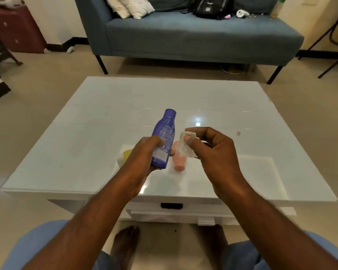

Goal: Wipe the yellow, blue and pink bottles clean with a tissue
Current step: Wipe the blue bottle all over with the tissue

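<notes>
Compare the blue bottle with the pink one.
The blue bottle is lifted off the table in the left hand; the pink bottle rests on the white table. The blue one looks larger and carries printed text; the pink one's surface is mostly hidden. Both are plastic.

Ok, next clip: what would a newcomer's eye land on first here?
The blue bottle, held up over the white table in the left hand. Next, the crumpled tissue pinched in the right hand just beside it, apparently not touching. Behind them the pink bottle lies on the table, and a bit of the yellow bottle peeks past the left hand.
</notes>
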Motion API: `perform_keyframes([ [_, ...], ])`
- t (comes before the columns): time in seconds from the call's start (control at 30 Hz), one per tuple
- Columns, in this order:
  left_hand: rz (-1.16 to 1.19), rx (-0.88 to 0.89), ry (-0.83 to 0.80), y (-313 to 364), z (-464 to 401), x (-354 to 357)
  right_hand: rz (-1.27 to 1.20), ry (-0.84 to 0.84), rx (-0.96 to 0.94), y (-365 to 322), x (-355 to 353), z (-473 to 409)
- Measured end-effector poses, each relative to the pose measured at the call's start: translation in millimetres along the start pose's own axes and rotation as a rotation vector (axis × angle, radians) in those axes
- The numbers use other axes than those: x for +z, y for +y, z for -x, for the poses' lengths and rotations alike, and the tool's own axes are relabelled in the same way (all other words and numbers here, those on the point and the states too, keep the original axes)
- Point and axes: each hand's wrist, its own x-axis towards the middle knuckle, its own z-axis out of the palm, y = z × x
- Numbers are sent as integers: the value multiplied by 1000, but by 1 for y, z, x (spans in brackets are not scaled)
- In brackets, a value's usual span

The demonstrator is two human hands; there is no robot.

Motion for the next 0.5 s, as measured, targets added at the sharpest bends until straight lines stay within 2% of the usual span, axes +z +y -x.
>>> perform_keyframes([
  [0.13,15,28,-9,0,0,1,7,-7,-25,-1,0,1],
  [0.23,53,-25,-6,2,5,2,72,0,-80,2,-1,-1],
  [0.4,58,-114,-132,5,19,13,303,53,-338,7,-2,-1],
  [0.5,91,-73,-70,-1,18,14,368,-22,-489,6,0,6],
])
